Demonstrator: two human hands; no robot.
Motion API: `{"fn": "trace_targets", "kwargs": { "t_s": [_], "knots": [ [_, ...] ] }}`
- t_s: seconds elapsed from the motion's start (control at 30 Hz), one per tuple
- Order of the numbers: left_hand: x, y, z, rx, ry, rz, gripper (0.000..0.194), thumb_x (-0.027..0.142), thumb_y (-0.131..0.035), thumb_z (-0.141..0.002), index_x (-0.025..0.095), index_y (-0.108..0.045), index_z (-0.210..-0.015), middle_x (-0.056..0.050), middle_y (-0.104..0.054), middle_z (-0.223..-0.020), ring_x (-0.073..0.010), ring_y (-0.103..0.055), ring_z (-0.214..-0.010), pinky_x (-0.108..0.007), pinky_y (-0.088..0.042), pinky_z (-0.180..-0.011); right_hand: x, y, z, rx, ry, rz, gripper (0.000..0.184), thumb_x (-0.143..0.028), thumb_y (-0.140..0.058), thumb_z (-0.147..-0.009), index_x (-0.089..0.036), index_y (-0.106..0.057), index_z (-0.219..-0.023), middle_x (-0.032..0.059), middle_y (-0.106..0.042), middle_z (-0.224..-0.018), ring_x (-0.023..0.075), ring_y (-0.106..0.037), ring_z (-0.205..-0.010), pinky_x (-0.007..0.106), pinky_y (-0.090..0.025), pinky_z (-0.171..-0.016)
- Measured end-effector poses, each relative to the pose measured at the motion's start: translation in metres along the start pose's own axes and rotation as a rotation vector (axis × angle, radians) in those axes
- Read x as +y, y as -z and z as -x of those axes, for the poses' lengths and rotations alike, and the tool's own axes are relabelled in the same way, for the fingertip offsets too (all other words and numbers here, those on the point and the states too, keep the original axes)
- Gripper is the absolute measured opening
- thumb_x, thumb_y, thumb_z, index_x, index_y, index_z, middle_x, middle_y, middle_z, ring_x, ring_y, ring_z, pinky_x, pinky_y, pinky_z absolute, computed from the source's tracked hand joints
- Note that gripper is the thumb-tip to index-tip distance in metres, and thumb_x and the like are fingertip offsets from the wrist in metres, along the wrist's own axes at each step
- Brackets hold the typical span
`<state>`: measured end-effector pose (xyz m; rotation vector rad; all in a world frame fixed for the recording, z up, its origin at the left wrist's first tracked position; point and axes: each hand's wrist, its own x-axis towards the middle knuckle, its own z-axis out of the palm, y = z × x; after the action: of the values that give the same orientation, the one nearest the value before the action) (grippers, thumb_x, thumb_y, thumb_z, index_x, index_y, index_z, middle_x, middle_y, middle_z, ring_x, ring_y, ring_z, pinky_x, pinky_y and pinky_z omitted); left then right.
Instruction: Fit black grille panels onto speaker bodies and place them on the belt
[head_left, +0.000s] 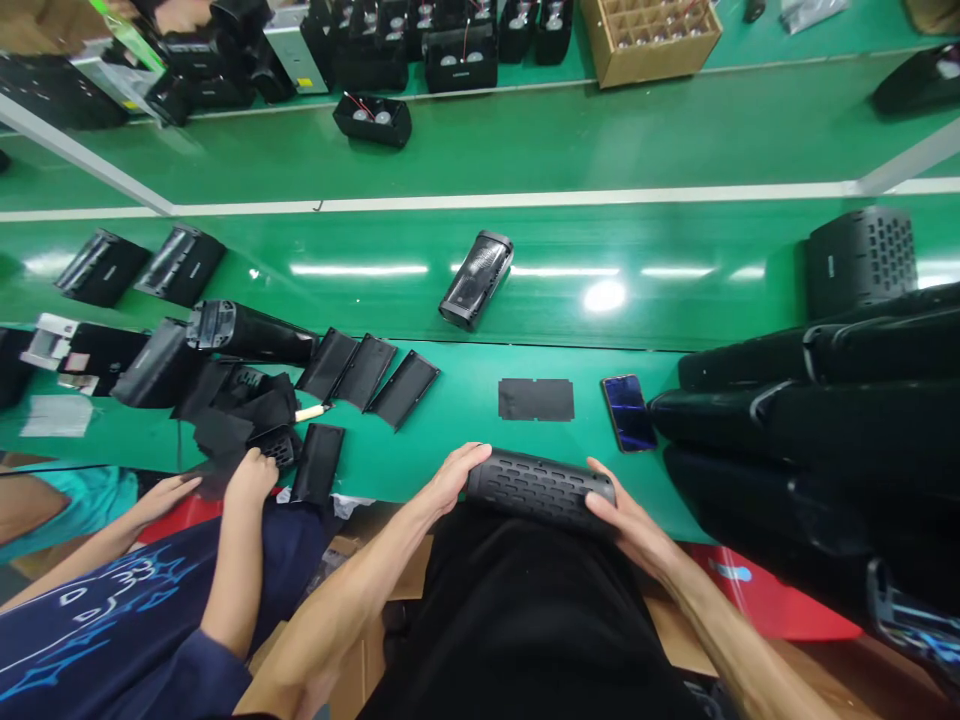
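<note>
Between my two hands, at the near edge of the green table, lies a black perforated speaker housing point(541, 487) with rows of slots facing up. My left hand point(454, 474) grips its left end. Its right end is held by my right hand point(616, 505), thumb on top of the slots. Just beyond it a flat dark rectangular sheet point(535, 399) rests on the table. To the right of that sheet is a smartphone point(628, 413) with a dark screen. Farther off, a dark glossy speaker point(477, 280) sits at an angle on the green belt.
At left, a co-worker's hands point(251, 480) handle dark pieces beside several black panels point(365, 372). Black bundled covers point(810, 410) crowd the right side. Another perforated speaker point(861, 258) stands on the belt at right. A divided cardboard box point(651, 40) and several housings line the back.
</note>
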<state>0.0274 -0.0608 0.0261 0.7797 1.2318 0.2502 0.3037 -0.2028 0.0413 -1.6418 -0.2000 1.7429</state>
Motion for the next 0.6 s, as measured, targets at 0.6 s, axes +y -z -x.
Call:
{"fn": "trace_targets", "kwargs": {
  "t_s": [0.6],
  "knots": [
    [0.073, 0.017, -0.029, -0.087, -0.232, -0.151, 0.088, 0.066, -0.073, -0.077, 0.022, -0.051, -0.15, -0.015, -0.052, -0.155, -0.0362, -0.051, -0.139, -0.048, -0.038, -0.117, -0.027, -0.007, -0.041, 0.052, 0.257, 0.071, 0.072, -0.059, -0.086, -0.071, -0.027, -0.06, -0.13, 0.0102, -0.071, -0.12, 0.0339, -0.064, -0.115, 0.049, -0.047, -0.105]
  ]
}}
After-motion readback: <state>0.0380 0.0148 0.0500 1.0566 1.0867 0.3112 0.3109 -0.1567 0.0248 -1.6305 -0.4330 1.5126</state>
